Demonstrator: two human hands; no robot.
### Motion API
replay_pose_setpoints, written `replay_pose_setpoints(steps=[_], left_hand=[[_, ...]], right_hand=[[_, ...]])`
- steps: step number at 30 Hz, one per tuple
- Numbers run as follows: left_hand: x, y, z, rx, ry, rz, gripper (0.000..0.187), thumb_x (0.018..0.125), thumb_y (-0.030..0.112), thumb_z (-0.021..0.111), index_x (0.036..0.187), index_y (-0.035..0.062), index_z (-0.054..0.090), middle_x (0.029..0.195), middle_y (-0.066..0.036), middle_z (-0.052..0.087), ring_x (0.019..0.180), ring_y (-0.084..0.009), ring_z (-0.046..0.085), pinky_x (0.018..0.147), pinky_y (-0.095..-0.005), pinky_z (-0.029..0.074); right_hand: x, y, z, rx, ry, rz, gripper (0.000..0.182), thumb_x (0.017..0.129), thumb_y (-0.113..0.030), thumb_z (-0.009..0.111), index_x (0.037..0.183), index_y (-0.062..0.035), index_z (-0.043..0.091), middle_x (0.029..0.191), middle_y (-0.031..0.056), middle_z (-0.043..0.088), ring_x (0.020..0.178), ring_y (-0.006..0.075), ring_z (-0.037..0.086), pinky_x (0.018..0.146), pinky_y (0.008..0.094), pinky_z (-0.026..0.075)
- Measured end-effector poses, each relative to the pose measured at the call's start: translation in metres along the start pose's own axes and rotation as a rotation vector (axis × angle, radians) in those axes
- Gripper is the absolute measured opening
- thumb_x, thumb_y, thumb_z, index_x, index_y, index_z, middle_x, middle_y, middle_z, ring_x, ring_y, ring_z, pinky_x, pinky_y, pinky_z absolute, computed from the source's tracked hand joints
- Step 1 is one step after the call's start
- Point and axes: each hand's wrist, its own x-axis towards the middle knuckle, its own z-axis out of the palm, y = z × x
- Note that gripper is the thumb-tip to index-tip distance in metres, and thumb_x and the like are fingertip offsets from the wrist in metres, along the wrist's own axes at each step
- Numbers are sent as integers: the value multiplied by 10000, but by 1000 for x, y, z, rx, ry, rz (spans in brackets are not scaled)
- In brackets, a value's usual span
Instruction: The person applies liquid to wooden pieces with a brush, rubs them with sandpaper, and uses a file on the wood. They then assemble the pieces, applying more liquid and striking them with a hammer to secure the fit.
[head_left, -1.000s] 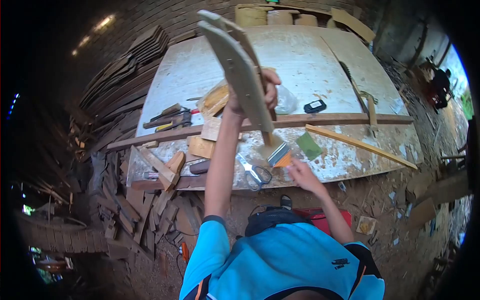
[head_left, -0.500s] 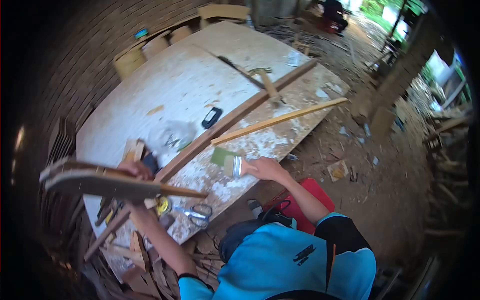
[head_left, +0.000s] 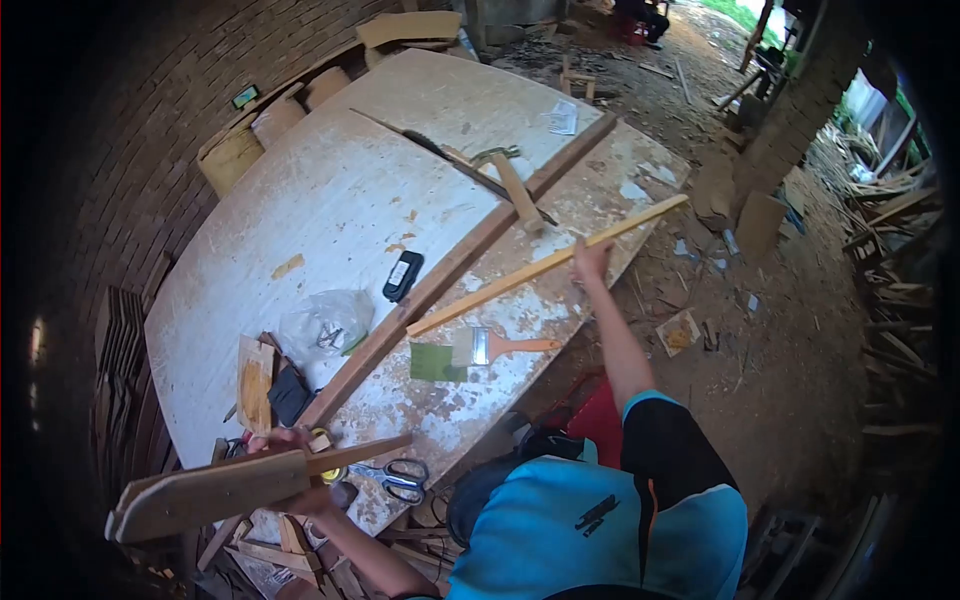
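Right hand point(head_left: 592, 262) has left the paintbrush point(head_left: 497, 346) on the surface point(head_left: 340, 200), now closed on the long wood strip point(head_left: 545, 264). Left hand point(head_left: 300, 470) grips a curved wooden board point(head_left: 215, 490), held off the surface edge.

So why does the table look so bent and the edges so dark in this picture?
Head view: a fisheye lens bows the table and brick wall, and blackens the corners. Daylight comes from upper right, so the left side sits in shade. The wooden piece in the left hand looks slightly soft.
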Motion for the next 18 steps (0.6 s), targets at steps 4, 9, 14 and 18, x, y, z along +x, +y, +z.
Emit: replay_pose_setpoints(steps=[4, 9, 14, 18], left_hand=[[-57, -57, -22, 289, 210, -177, 361, 828, 315, 580, 1047, 44, 485, 839, -84, 556, 684, -165, 554, 662, -274, 451], [-95, -90, -40, 578, 115, -308, 213, 815, 55, 584, 995, 25, 474, 739, -38, 544, 664, -108, 537, 627, -239, 429], [-92, -98, -24, 543, 179, -262, 330, 841, 46, 562, 1109, 43, 370, 644, -25, 530, 603, -98, 519, 591, -225, 428], [-86, -113, -18, 486, 303, -287, 317, 806, 42, 623, 1060, 48, 434, 614, 18, 477, 570, -62, 480, 533, -211, 376]], right_hand=[[18, -18, 6, -392, 168, -36, 1010, 711, -280, 712, 1336, 112, 22, 1057, 318, 537, 951, 395, 583, 821, 392, 496], [22, 8, 8, 230, 384, -122, 643, 716, -226, 707, 1137, 65, 319, 1017, 233, 549, 829, 312, 606, 563, 312, 500], [12, -42, -33, 1068, -261, -240, 269, 832, -100, 503, 1027, 5, 351, 937, 225, 550, 765, 264, 612, 675, 376, 525], [-118, -180, -79, 750, -274, -803, 297, 854, -154, 470, 1070, 20, 364, 887, 177, 547, 704, 227, 588, 621, 339, 523]])
